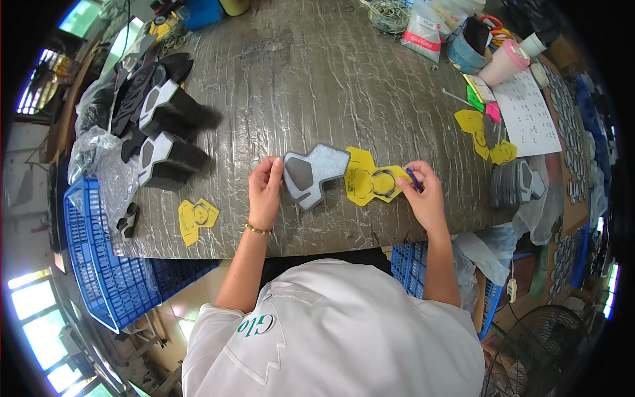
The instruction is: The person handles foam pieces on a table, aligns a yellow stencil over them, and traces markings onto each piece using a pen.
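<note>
- L hand [264, 188] pinches grey pc [332, 164] by its L side, nr table [278, 99] edge
- R hand [425, 198] grips blue tool [415, 180], prob. a pen
- yellow template [360, 180] btwn, just R of grey pc

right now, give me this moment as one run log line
left hand: pinches grey-and-black panel | right hand: holds blue pen-like tool at yellow template | table left: two panel stacks

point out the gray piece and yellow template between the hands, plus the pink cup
Gray piece [320, 171]: head view, on its light gray middle.
Yellow template [362, 180]: head view, on its flat middle.
Pink cup [503, 65]: head view, on its side.
</note>
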The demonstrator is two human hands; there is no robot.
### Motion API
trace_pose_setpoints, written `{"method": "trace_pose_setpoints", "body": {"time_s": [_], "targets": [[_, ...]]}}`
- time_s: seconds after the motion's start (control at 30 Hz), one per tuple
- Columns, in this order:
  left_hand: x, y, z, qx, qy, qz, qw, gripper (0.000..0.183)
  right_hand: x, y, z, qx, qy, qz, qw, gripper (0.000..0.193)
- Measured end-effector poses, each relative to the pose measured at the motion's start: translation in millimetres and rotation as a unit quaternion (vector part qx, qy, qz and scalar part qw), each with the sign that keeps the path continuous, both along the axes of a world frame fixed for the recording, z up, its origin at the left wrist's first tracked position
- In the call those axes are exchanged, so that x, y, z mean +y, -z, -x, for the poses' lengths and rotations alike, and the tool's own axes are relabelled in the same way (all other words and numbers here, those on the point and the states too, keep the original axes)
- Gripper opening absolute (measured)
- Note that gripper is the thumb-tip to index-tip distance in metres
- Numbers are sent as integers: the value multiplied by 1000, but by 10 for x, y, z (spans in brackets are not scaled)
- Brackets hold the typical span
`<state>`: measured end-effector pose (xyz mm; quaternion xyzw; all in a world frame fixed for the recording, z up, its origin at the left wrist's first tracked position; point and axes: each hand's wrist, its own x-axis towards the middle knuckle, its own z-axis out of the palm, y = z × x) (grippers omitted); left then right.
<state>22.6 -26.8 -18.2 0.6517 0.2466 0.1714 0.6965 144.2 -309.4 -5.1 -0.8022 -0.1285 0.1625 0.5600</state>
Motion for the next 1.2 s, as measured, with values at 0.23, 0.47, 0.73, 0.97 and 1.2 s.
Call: {"method": "trace_pose_setpoints", "body": {"time_s": [0.23,0.47,0.73,0.97,1.2], "targets": [[3,68,19,-10,16,35,999,27,-77,-4,-59,30,28,-53,998,19],[-10,72,52,43,34,45,997,27,-181,-5,-124,14,112,-79,990,19],[-216,-116,245,-35,-41,-274,960,12,-252,55,-120,19,128,-83,988,18],[-358,1,439,-99,205,-547,805,25,-254,60,-118,-16,116,-20,993,14],[-313,4,431,-28,149,-489,859,48,-301,80,-170,-40,105,15,993,14]]}}
